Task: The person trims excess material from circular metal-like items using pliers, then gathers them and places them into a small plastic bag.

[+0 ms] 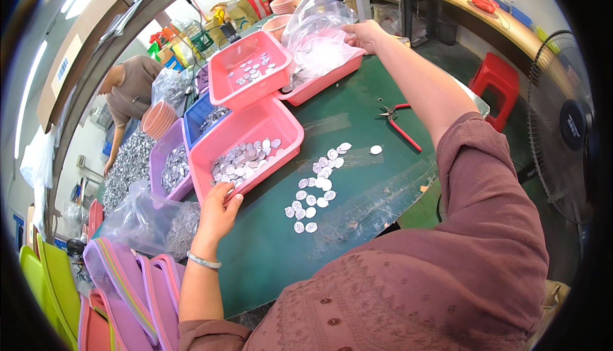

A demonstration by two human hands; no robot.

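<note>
My left hand [218, 214] grips the near corner of a pink plastic basket [290, 131], its fingers over the rim and its thumb outside. Many round silvery metal discs [239, 163] lie in that basket. At the far side my right hand [365, 37] pinches a clear plastic bag [316, 48], which lies over another pink basket [332, 82]. A third pink basket [220, 92] with a few discs rests partly on the nearest one. Loose discs [322, 182] are strewn across the green tabletop [274, 255].
Red-handled pliers [403, 133] lie right of the discs. Purple [156, 166] and blue [191, 121] baskets of metal parts stand to the left, beside a bag of metal pieces [182, 230]. Another person [131, 89] works at the far left. A fan [562, 121] and red stool [495, 86] stand right.
</note>
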